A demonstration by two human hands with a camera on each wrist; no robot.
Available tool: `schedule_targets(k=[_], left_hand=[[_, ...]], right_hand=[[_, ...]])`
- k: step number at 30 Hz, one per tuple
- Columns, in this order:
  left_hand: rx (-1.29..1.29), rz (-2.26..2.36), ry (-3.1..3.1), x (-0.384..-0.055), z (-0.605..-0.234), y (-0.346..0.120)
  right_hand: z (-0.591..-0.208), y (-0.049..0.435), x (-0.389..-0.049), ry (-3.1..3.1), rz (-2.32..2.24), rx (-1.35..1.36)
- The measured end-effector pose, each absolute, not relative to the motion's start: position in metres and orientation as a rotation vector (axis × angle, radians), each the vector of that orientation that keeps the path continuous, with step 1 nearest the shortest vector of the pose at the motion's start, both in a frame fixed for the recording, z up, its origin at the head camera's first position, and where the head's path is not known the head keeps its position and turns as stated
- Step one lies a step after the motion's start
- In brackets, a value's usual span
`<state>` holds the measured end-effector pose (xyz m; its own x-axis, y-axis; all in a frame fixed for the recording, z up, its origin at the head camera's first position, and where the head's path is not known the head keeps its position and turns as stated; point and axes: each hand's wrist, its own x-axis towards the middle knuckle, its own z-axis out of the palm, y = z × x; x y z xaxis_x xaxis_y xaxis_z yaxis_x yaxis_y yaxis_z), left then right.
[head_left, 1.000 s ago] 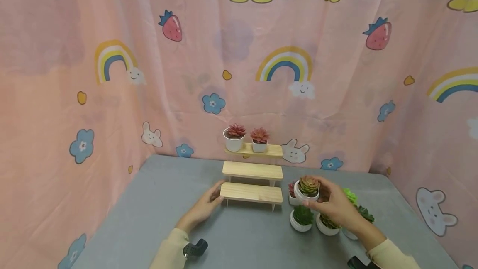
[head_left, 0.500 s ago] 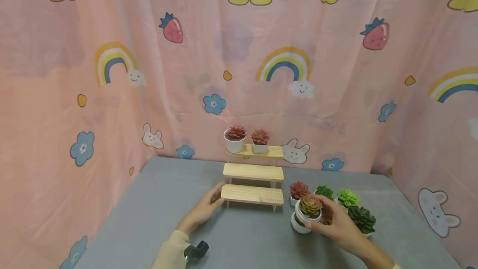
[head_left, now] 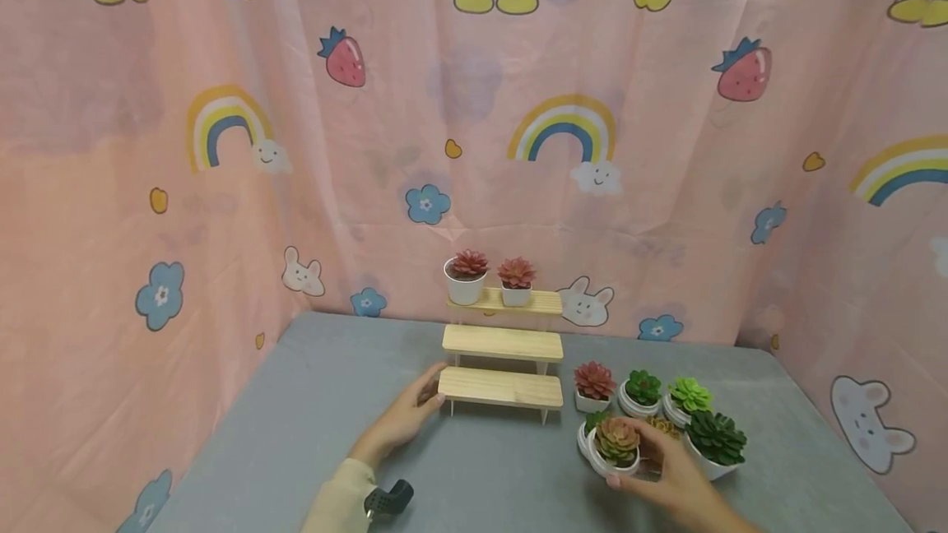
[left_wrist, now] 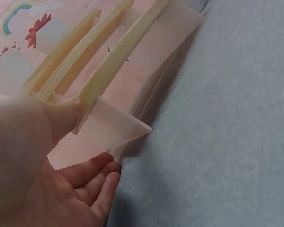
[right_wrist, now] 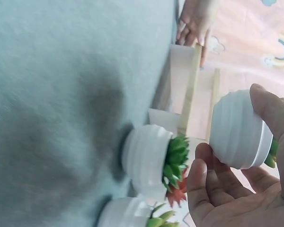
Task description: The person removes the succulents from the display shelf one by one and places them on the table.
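My right hand (head_left: pixel 680 475) pinches a small potted succulent (head_left: pixel 618 439) with orange-green leaves between thumb and fingers. Its round, ribbed white pot is off the table, as the right wrist view shows. Below, it overlaps another pot with a dark green succulent (right_wrist: pixel 176 158). My left hand (head_left: pixel 400 411) grips the left end of the lowest board of a three-tier wooden display stand (head_left: pixel 500 387). In the left wrist view the thumb (left_wrist: pixel 68 113) lies on the board's end, with the other visible fingers below, beside the clear leg.
Two red succulents in white pots, one left (head_left: pixel 466 280) and one right (head_left: pixel 516 283), stand on the top board. Right of the stand sit a red succulent (head_left: pixel 594 385), a green one (head_left: pixel 641 391), a bright green one (head_left: pixel 689 398) and a dark green one (head_left: pixel 715 441). A printed pink curtain (head_left: pixel 385 138) hangs behind.
My right hand has brought the orange-green succulent down and nearer, from beside the red one to over the dark green one in front. The left hand has stayed at the stand.
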<state>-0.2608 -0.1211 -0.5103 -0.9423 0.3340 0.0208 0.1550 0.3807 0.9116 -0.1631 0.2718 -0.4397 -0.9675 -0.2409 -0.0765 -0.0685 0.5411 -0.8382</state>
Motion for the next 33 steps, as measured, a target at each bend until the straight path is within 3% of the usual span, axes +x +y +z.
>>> schedule_targets(k=[22,33], left_hand=[[0.45,1.622,2.436,-0.263,-0.515,-0.121],[0.41,1.617,2.454,-0.261,-0.51,-0.121]], right_hand=[[-0.484,0.283,-0.158,2.348,-1.44,-0.176],[-0.494,0.289,-0.158,2.224,-1.517,-0.375]])
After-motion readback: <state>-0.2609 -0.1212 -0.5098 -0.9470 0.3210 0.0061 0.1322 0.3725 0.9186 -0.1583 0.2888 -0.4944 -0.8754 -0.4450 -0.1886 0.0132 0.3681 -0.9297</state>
